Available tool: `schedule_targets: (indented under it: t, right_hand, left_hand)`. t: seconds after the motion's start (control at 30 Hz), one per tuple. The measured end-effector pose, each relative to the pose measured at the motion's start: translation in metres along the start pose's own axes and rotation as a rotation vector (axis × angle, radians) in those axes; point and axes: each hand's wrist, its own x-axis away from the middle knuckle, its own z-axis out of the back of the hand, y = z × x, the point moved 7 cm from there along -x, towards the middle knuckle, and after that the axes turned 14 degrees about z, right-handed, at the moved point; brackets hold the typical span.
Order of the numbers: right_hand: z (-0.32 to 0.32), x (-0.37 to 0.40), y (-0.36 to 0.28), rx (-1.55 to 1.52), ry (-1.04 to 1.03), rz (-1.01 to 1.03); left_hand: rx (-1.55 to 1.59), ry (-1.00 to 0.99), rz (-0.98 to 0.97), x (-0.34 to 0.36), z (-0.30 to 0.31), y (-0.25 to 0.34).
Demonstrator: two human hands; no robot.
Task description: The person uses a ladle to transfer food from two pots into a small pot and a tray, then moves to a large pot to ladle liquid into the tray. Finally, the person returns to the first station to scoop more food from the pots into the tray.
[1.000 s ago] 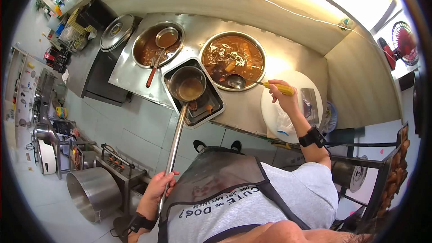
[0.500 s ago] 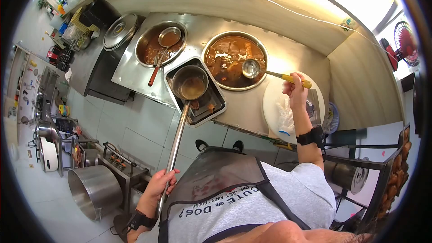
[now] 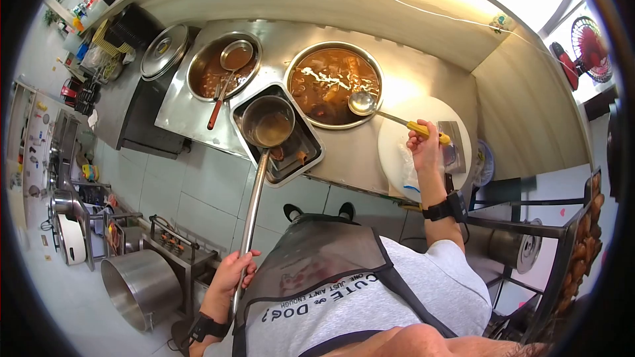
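Note:
My left hand (image 3: pixel 237 272) is wrapped round the long metal handle of a deep scoop (image 3: pixel 268 127). The scoop's bowl has some brownish liquid in it and rests over a black rectangular tray (image 3: pixel 305 173), where a few brown pieces lie. My right hand (image 3: pixel 424 147) grips the yellow handle of a ladle (image 3: pixel 362 102). The ladle's round bowl is at the right side of a wide pot (image 3: pixel 291 73) of reddish-brown broth, overlapping its inner edge. Below the right hand lies a round white cutting board (image 3: pixel 391 116), with a clear plastic glove (image 3: pixel 408 165) on it.
Left of the wide pot, another pot (image 3: pixel 190 79) of broth holds a red-handled strainer (image 3: pixel 236 57). A cleaver (image 3: pixel 452 137) lies on the board's right side. A large stockpot (image 3: pixel 142 287) stands at the lower left, and a black rack (image 3: pixel 529 228) at the right.
The ladle's bowl has shifted slightly within the pot, and my right hand has come a little toward me. My left hand still holds the scoop. The whole view has shifted slightly.

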Motion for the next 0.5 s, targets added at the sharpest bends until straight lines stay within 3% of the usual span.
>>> schedule_targets:
  t: [0.3,0.5]
  right_hand:
    - [-0.005,-0.001,0.02,-0.024,-0.004,0.076]
    - [-0.002,-0.012,0.028,-0.048,0.109,0.097]
  left_hand:
    - [0.018,0.006,-0.01,-0.001,0.001,-0.001]
    - [0.034,0.003,-0.009,-0.002,0.002,-0.002]
